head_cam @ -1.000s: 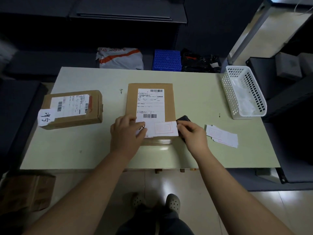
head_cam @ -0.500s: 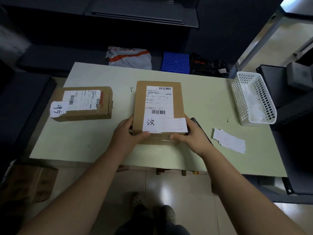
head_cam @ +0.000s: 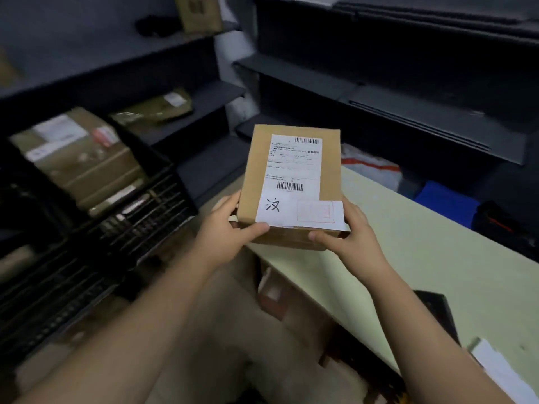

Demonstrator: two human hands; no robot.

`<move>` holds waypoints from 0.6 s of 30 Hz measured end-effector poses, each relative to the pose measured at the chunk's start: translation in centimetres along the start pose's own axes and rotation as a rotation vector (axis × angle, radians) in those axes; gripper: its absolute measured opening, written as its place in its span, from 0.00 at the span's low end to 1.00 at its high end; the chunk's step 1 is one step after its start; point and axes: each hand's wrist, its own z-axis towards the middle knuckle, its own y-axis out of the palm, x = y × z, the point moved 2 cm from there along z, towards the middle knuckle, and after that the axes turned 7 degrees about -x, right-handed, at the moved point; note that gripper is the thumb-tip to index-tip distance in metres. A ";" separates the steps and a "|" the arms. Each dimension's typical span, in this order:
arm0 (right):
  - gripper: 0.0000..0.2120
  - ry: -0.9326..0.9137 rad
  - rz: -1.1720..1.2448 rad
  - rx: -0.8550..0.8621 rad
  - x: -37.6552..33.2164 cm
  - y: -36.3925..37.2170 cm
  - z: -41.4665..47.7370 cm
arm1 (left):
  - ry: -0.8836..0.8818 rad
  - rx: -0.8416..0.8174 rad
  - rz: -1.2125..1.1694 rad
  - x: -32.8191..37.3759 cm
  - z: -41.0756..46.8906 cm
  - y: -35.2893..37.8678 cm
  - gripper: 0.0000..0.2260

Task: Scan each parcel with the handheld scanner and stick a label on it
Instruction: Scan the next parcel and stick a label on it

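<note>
A: Parcel location?
B: The parcel (head_cam: pixel 291 182) is off the surface, held over the end of the pale green table (head_cam: pixel 437 258). Its shipping label (head_cam: pixel 294 164) faces up. A red-stamped label (head_cam: pixel 318 212) sits at the near right corner.
A: Hands?
B: The left hand (head_cam: pixel 230 231) grips the near left corner, thumb on top, fingers wrapped round the side. The right hand (head_cam: pixel 350 237) grips the near right corner, thumb against the near edge.
A: Surroundings?
B: A black crate (head_cam: pixel 140 228) holding boxes sits to the left. A dark flat device (head_cam: pixel 434 310) and paper slips (head_cam: pixel 495 371) lie on the table.

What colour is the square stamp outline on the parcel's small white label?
The stamp outline is red; head view.
</note>
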 end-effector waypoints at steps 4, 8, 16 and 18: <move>0.35 -0.088 0.015 -0.141 -3.8 6.8 2.8 | -0.046 0.151 0.042 -0.5 -3.4 -7.6 0.31; 0.36 -0.133 -0.004 -0.278 -7.0 14.3 6.2 | -0.143 0.278 0.060 -2.8 -5.7 -15.0 0.34; 0.39 -0.200 -0.005 -0.454 -12.1 28.0 14.4 | -0.252 0.436 0.094 -9.0 -5.5 -27.7 0.34; 0.39 -0.198 -0.015 -0.469 -12.8 30.2 16.5 | -0.289 0.438 0.080 -10.0 -4.5 -30.1 0.32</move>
